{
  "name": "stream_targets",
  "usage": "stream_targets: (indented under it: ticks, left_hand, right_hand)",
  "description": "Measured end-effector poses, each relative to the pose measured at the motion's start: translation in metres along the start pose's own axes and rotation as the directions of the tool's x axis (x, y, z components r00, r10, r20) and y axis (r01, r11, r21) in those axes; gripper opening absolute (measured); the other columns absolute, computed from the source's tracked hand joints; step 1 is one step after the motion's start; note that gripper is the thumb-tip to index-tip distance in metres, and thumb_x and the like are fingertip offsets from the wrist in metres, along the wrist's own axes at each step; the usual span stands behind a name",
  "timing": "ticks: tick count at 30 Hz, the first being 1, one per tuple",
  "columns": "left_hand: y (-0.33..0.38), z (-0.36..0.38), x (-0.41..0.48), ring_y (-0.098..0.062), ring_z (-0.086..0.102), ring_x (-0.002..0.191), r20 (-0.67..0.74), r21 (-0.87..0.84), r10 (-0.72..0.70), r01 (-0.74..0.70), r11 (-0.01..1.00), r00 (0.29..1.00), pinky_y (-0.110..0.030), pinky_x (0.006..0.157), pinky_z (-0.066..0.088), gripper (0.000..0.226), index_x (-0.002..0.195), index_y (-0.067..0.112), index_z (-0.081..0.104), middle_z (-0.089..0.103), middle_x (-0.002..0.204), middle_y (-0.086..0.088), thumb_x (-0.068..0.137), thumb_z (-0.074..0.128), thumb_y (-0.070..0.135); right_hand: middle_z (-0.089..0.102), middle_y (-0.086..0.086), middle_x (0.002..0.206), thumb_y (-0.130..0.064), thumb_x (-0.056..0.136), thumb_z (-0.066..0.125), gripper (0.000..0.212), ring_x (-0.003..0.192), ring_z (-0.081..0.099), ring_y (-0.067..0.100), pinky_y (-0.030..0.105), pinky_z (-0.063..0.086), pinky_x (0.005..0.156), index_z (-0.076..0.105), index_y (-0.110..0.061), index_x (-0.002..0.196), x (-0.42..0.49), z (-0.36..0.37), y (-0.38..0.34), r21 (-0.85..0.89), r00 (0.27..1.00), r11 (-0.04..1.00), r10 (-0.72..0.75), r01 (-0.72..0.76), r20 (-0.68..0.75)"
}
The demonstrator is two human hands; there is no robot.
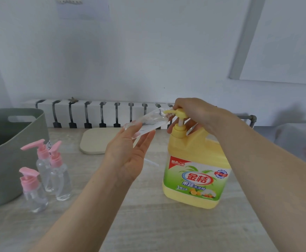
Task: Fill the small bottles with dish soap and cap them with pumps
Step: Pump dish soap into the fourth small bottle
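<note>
Above the bench (148, 224), right of centre: small clear plastic bottle (145, 122), uncapped, held tilted in the left hand (128, 155). Its base is pinched between the thumb and loosely extended fingers (145, 140). The long axis runs up and to the right, and the mouth is met by the spout of the yellow pump head (177, 112). That pump head is covered by the right hand (196, 113), curled over it, atop the large yellow dish-soap jug (194, 160) stood on the bench. Bottle: transparent, slim, wet streaks inside; fill level cannot be told. Spout and mouth are judged aligned; a downward press is called for.
</note>
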State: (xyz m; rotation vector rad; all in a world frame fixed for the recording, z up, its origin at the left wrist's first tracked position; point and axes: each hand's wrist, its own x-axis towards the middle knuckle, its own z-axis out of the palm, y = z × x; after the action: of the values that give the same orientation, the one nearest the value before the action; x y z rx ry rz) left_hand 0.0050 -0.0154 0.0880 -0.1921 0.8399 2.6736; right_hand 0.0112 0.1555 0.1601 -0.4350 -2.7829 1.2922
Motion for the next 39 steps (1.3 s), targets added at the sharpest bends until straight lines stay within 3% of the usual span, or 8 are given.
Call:
stream_targets:
  ticks: [3,5,10,14,19,21,27,39]
  left_hand:
    - [0.001,0.0,0.0,-0.032,0.071,0.088,0.006,0.003,0.003,-0.003,1.0,1.0,-0.038,0.072,0.062,0.023,0.105,0.0,0.066,0.059,0.119,-0.02,0.083,0.07,-0.002]
    - [0.001,0.0,-0.001,-0.031,0.072,0.085,0.01,-0.002,0.005,-0.005,1.0,1.0,-0.038,0.073,0.061,0.023,0.106,0.0,0.066,0.06,0.118,-0.02,0.083,0.07,-0.002]
    - [0.001,-0.001,-0.003,-0.033,0.071,0.089,0.014,-0.009,-0.002,0.002,1.0,1.0,-0.037,0.071,0.062,0.026,0.109,0.0,0.066,0.059,0.119,-0.02,0.083,0.07,-0.002]
    - [0.0,0.002,-0.003,-0.033,0.071,0.089,0.015,-0.003,0.002,-0.002,1.0,1.0,-0.038,0.072,0.061,0.024,0.108,0.0,0.065,0.058,0.12,-0.02,0.084,0.069,-0.002]
    - [0.0,0.001,-0.002,-0.032,0.07,0.092,0.023,0.0,0.001,-0.001,1.0,1.0,-0.037,0.072,0.061,0.023,0.106,0.0,0.065,0.059,0.12,-0.02,0.084,0.068,-0.003]
    - [0.0,0.001,-0.002,-0.032,0.071,0.09,0.022,-0.001,0.0,0.0,1.0,1.0,-0.037,0.071,0.062,0.023,0.106,0.0,0.066,0.059,0.119,-0.02,0.084,0.069,-0.003]
    - [-0.002,0.0,0.0,-0.032,0.07,0.088,0.009,0.002,0.004,-0.004,1.0,1.0,-0.037,0.07,0.062,0.018,0.101,0.001,0.065,0.058,0.119,-0.02,0.084,0.069,-0.004]
    - [-0.003,-0.005,0.001,-0.034,0.068,0.096,0.009,-0.005,-0.016,0.016,1.0,1.0,-0.039,0.074,0.061,0.026,0.109,0.001,0.063,0.057,0.123,-0.021,0.084,0.067,-0.004]
  right_hand:
    - [0.076,0.011,0.082,-0.035,0.085,0.041,0.04,0.064,0.062,0.025,0.03,0.051,0.064,0.072,-0.011,0.091,-0.002,-0.002,0.0,0.106,0.999,0.994,0.01,-0.013,0.031]
    - [0.076,0.01,0.081,-0.037,0.085,0.042,0.04,0.06,0.063,0.024,0.033,0.053,0.068,0.07,-0.011,0.098,0.0,-0.003,0.0,0.141,1.0,0.99,0.014,-0.017,0.025]
    - [0.075,0.012,0.088,-0.04,0.084,0.043,0.045,0.072,0.061,0.029,0.039,0.053,0.082,0.075,-0.01,0.095,0.001,-0.002,0.0,0.086,0.999,0.996,0.031,-0.033,0.022]
    - [0.074,0.014,0.095,-0.036,0.088,0.043,0.041,0.071,0.06,0.029,0.034,0.052,0.071,0.077,-0.013,0.084,0.0,0.0,-0.002,0.029,0.999,0.999,0.029,-0.029,-0.017]
    - [0.064,-0.005,0.047,-0.026,0.092,0.042,0.061,0.058,0.055,0.022,0.015,0.042,0.039,0.064,-0.027,0.034,0.004,-0.001,0.001,-0.057,0.998,0.998,0.004,-0.008,-0.059]
    - [0.065,-0.003,0.052,-0.016,0.092,0.042,0.066,0.059,0.052,0.02,0.014,0.039,0.037,0.06,-0.026,0.029,0.006,-0.001,0.001,-0.123,0.999,0.992,0.0,-0.006,-0.049]
    - [0.055,0.001,0.079,-0.008,0.094,0.042,0.073,0.065,0.053,0.02,0.024,0.042,0.052,0.058,-0.029,0.026,0.007,0.003,-0.003,-0.268,0.999,0.963,0.042,-0.043,-0.008]
    - [0.045,0.004,0.068,0.01,0.089,0.043,0.032,0.065,0.048,0.021,0.027,0.039,0.061,0.043,-0.009,0.064,0.021,0.014,-0.004,-0.363,0.996,0.928,0.071,-0.088,-0.059]
